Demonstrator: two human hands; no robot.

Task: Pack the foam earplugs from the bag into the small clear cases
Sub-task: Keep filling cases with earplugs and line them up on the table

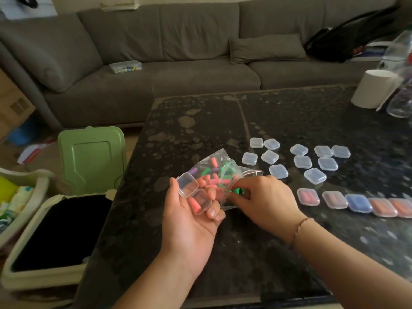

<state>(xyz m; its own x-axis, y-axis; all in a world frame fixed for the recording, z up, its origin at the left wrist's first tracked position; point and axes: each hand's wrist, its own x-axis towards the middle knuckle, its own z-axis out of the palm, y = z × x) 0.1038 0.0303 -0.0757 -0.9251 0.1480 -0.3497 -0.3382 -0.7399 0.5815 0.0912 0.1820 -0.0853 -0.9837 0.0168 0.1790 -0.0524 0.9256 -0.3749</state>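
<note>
My left hand [189, 221] lies palm up over the dark table and holds an open clear case [192, 191] with one pink earplug [194, 205] in its lower half. Just behind it lies the clear bag [219, 169] of pink, green and purple earplugs. My right hand [265, 197] reaches into the bag's mouth, fingers curled around green earplugs [239, 190]. Several empty shut cases [296, 160] lie to the right. A row of filled cases [356, 201] runs along the right, nearer to me.
The dark speckled table [200, 121] stretches ahead. A white paper roll [374, 89] and clear bottles [401, 99] stand at its far right corner. A green-lidded bin [91, 161] stands open at the left. A grey sofa [178, 52] lies beyond.
</note>
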